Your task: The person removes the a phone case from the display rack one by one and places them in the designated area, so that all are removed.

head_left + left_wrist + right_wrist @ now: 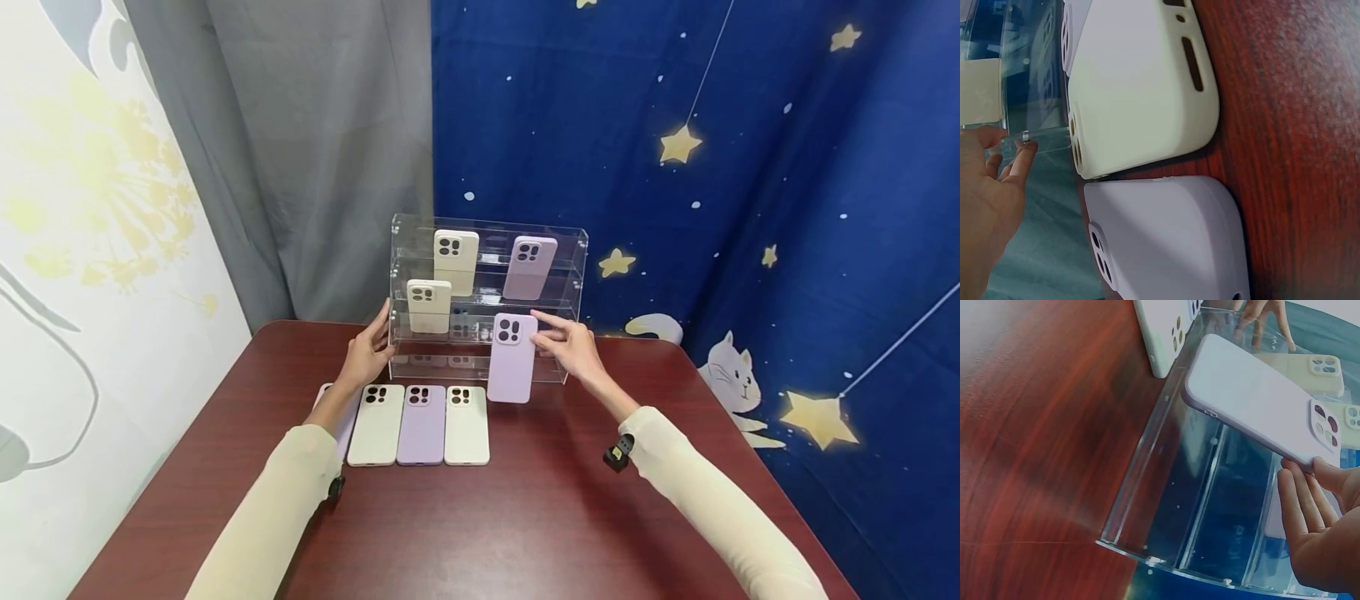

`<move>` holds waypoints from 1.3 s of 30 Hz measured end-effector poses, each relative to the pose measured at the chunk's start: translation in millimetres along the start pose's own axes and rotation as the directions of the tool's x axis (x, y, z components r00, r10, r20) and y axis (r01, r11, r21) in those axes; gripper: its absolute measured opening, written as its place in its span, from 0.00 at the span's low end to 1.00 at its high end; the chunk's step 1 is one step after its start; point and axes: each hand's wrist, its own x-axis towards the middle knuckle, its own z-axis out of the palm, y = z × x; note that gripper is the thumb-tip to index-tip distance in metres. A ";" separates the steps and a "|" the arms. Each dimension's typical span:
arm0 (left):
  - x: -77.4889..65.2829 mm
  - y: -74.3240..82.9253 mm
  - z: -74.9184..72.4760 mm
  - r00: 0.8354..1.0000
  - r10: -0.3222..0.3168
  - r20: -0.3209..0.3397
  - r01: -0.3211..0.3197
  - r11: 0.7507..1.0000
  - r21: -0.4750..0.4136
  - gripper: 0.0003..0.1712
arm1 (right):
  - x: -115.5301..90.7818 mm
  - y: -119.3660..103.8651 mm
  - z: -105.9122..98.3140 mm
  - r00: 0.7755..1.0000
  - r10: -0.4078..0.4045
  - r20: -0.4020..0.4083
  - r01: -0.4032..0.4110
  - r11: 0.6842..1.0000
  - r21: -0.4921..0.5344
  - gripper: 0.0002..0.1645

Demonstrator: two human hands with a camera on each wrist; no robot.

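Observation:
My right hand (573, 346) pinches a light purple phone case (512, 367) by its upper right edge, between thumb and fingers. The case is held upright in front of the lower tiers of a clear acrylic display stand (480, 371), its camera cutouts at the top. In the right wrist view the purple phone case (1254, 394) slants across the stand. My left hand (365, 354) grips the stand's left side panel; the left wrist view shows the fingers (1022, 161) at that panel's edge. On the stand are two cream cases (455, 275) and another purple case (530, 271).
Below the stand, a row of cases lies on the dark red table (450, 533): a cream case (377, 427), a purple one (422, 427), another cream one (467, 429), and a purple one partly behind the left forearm. Grey and blue curtains (540, 108) hang behind.

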 end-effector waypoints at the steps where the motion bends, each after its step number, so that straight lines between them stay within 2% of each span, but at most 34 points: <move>1: -0.1 -0.2 -0.3 1.000 0.003 -0.001 -0.003 1.000 0.003 0.55 | -1.1 1.2 0.4 1.000 0.005 0.006 -0.005 1.000 0.005 0.29; 10: -1.7 -0.9 -2.6 1.000 -0.029 0.008 0.029 1.000 0.006 0.55 | -12.9 13.3 3.8 0.995 0.084 0.048 -0.084 0.996 -0.004 0.29; 17: 0.3 -1.6 -2.3 0.999 -0.032 0.009 0.032 0.999 0.016 0.55 | -21.3 25.1 9.3 0.987 0.117 0.107 -0.125 0.990 0.068 0.30; 22: 0.5 2.7 -1.1 0.999 -0.032 0.005 0.032 0.999 0.024 0.54 | -25.3 33.8 12.9 0.977 0.166 0.135 -0.175 0.983 0.056 0.30; 26: 1.5 2.7 0.5 1.000 -0.030 0.001 0.030 0.999 0.016 0.54 | -28.4 42.4 16.3 0.967 0.209 0.147 -0.219 0.974 0.061 0.31; 32: 2.5 -0.7 1.9 1.000 -0.020 0.002 0.020 1.000 0.006 0.53 | -32.8 53.1 20.5 0.963 0.230 0.139 -0.236 0.972 0.023 0.31; 39: 2.0 0.0 0.4 0.999 -0.033 0.005 0.033 0.999 -0.007 0.55 | -33.2 62.6 26.2 0.954 0.258 0.153 -0.268 0.962 0.050 0.30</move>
